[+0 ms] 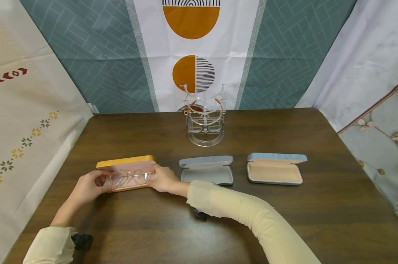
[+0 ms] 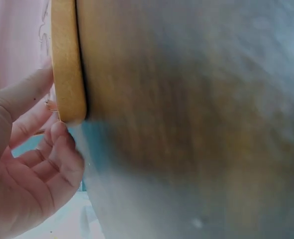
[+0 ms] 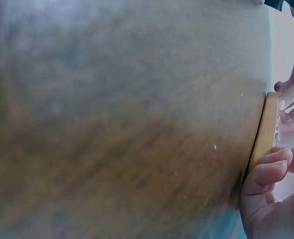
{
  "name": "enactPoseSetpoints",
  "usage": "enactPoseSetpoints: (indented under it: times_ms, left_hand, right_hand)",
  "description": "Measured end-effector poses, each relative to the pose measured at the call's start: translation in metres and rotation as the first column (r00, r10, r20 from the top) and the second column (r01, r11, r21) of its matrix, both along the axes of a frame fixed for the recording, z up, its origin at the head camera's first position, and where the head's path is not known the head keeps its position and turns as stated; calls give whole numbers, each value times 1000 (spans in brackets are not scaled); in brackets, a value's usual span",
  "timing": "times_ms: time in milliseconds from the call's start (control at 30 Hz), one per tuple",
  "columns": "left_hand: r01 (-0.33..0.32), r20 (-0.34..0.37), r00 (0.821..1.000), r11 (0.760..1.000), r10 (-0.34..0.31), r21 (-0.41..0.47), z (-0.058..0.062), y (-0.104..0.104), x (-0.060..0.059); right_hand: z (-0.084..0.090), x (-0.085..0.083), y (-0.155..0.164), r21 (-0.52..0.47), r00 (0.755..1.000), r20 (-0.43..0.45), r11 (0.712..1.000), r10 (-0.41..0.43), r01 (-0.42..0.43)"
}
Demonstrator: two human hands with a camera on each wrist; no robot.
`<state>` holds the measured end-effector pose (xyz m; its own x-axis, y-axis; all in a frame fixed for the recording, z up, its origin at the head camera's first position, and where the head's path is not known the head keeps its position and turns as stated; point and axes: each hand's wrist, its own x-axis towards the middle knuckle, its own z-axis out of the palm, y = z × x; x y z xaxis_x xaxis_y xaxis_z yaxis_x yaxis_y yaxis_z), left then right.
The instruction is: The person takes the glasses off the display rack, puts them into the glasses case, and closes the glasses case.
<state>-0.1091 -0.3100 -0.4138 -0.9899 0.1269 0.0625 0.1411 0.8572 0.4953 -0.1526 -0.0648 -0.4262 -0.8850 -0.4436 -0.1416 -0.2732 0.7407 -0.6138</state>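
Note:
A pair of thin gold-rimmed eyeglasses lies over the pink lining of a yellow glasses case, whose lid stands open at the back. My left hand pinches the glasses by their left side, thumb at the case's near rim. At the other end, my right hand grips the right side of the glasses. In the left wrist view, a bit of gold wire shows among the left fingers, beside the yellow case wall. The right fingers curl at the case's corner in the right wrist view.
Right of the yellow case stand an open grey glasses case and an open blue one with peach lining. A clear display stand holding glasses is at the back of the wooden table. Patterned cloth hangs behind.

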Motion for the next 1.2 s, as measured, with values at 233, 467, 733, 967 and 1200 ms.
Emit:
enactPoseSetpoints:
  times_ms: [233, 467, 733, 967, 1200]
  left_hand:
    - [-29, 124, 992, 994, 15, 107, 1, 1, 0]
    - [0, 96, 995, 997, -8, 76, 1, -3, 3]
    - [-38, -42, 998, 998, 39, 41, 9, -14, 9]
    - [-101, -106, 989, 993, 108, 67, 20, -21, 16]
    - [-112, -36, 992, 983, 119, 143, 24, -22, 16]
  right_hand:
    - [-1, 6, 2, -60, 1000, 9, 998, -6, 6]
    - [1, 12, 7, -177, 994, 107, 984, -9, 28]
    - [7, 19, 15, -227, 996, 83, 973, -27, 45]
    - [11, 22, 22, -296, 994, 93, 952, -51, 77]
    - [14, 20, 23, -292, 994, 68, 951, -83, 99]
